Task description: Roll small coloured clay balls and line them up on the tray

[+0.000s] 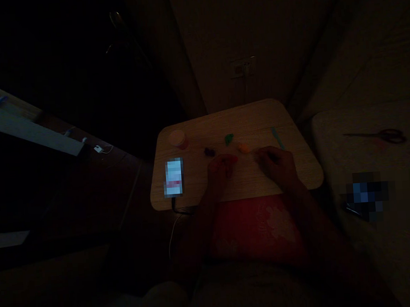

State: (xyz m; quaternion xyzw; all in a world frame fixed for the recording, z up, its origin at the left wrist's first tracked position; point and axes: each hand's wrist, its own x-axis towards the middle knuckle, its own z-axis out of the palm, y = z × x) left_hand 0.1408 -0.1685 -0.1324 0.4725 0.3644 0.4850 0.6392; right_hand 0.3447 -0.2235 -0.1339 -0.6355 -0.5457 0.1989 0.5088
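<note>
In dim light, my left hand [220, 168] is closed at the near side of a small wooden table, with a small red clay-like lump [235, 159] at its fingertips. My right hand [278, 163] is to the right, its fingers curled and pinched together; what they hold, if anything, is too dark to make out. Just beyond the hands lie an orange lump [243, 148], a green lump [229, 138] and a dark purple lump [209, 151]. A thin light-blue strip [278, 138] rests past my right hand.
The tabletop [203, 130] has rounded corners. At its left stand a round tub [178, 139] and a lit phone [174, 176] with a cable. Scissors [389, 135] and a blurred device [364, 196] lie on the surface at right. A wall socket [243, 67] is behind.
</note>
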